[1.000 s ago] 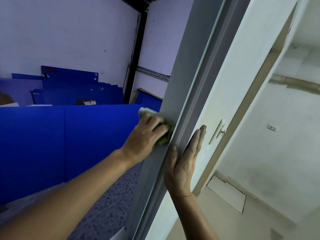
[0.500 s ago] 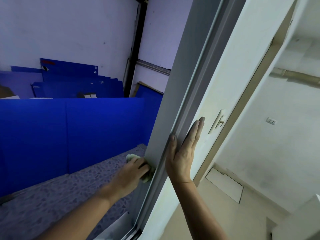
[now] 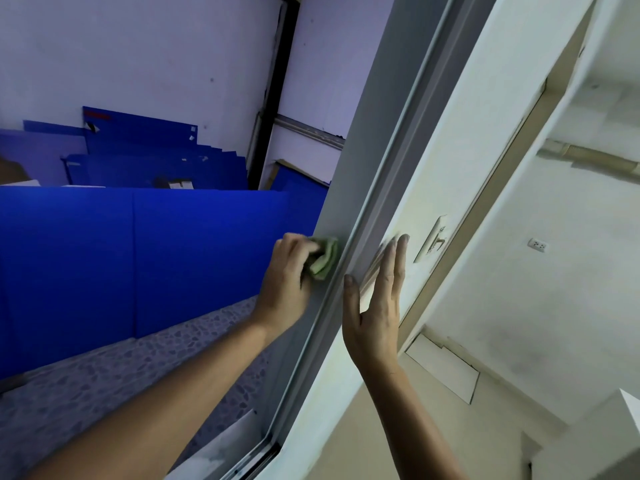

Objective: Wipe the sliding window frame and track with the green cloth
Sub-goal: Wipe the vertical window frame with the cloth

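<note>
The left hand has its fingers curled shut around a crumpled pale green cloth, which bulges out past the fingertips and presses against the flat grey metal upright of the sliding window frame. The cloth sits just to the inner side of the raised grey ridge that runs the length of the frame.

Across that ridge, the right hand lies open and flat, holding nothing. Its straight fingers rest against the cream painted wall edge beside the frame, while the thumb touches the ridge on the frame side.

Beyond the right fingertips, a cream wall switch plate is set in the same wall edge. Behind the left knuckles stand bright blue flat panels, with speckled stone flooring under the forearm. The bottom track shows far below both hands.
</note>
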